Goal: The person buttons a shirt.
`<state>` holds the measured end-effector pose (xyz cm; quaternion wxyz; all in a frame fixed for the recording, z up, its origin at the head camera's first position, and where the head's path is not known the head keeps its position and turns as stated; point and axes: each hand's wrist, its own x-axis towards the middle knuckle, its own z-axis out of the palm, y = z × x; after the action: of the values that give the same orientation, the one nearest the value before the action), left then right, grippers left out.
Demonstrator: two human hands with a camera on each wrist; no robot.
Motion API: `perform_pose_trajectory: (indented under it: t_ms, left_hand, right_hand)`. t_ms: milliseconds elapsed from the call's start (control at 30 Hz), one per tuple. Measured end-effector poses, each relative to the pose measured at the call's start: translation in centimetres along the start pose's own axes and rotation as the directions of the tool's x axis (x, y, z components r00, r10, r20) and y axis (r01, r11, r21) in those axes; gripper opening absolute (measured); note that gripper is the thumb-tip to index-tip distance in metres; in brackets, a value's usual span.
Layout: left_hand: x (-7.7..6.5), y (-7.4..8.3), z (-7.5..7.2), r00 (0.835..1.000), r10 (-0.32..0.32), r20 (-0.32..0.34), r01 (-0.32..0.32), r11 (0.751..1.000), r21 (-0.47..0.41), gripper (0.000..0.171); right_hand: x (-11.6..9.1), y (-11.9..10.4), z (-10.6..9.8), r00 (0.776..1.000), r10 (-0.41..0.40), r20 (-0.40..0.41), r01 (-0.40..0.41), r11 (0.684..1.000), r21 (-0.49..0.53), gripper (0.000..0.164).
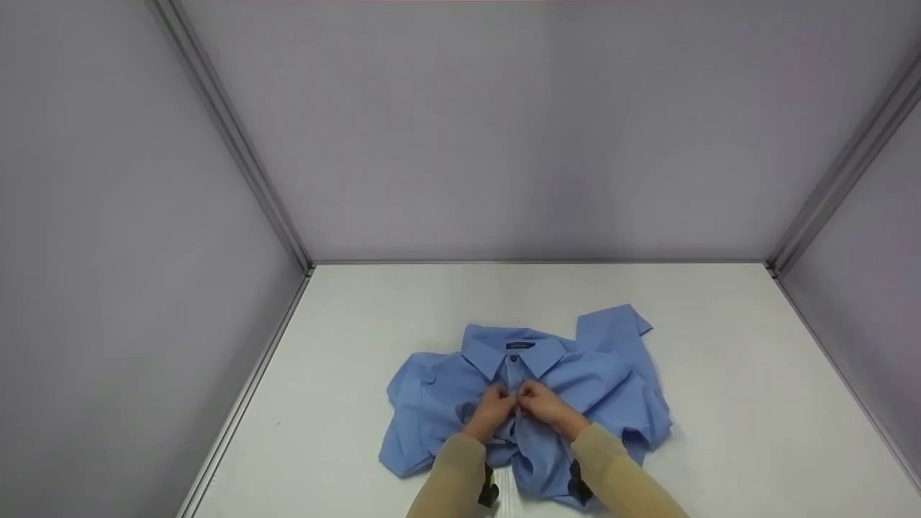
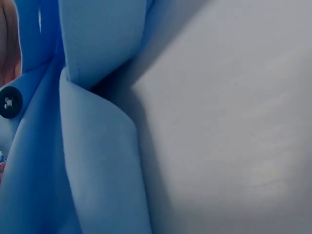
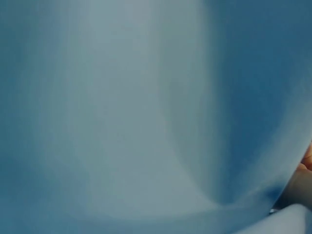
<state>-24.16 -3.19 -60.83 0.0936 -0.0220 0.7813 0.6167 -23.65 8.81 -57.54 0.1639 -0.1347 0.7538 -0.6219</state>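
Note:
A light blue collared shirt [image 1: 593, 381] lies rumpled on the table, its collar [image 1: 483, 356] toward the back. My left hand [image 1: 492, 410] pinches the front placket below the collar. Close beside it, my right hand [image 1: 548, 406] pinches the same strip of cloth, fingertips nearly meeting the left ones. Above the hands, a dark button [image 1: 514, 358] sits at the neck, in front of a black label [image 1: 519, 345]. Another dark button [image 2: 10, 102] shows in the left wrist view, near the edge of a hand. Blue cloth fills most of the right wrist view, hiding the fingertips.
The white table [image 1: 345, 345] is bounded by grey panels [image 1: 460, 144] at the back and both sides, with metal rails along the edges. One shirt sleeve [image 1: 610, 329] is folded up toward the back right. The front hem hangs near the forearms.

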Motion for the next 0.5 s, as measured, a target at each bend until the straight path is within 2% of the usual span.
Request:
perform_pose_trajectory:
  t_ms: [267, 500]
  left_hand:
    - [-0.1, -0.1, -0.3, 0.999, -0.042, -0.014, 0.042, 0.999, -0.006, 0.014]
    - [0.2, 0.0, -0.5, 0.997, -0.082, 0.014, 0.083, 0.996, -0.04, 0.018]
  right_hand:
    - [0.0, -0.1, 0.2, 1.0, 0.03, -0.005, -0.03, 0.999, -0.046, 0.009]
    - [0.7, 1.3, -0.3, 0.998, 0.056, 0.03, -0.055, 0.998, -0.037, 0.01]
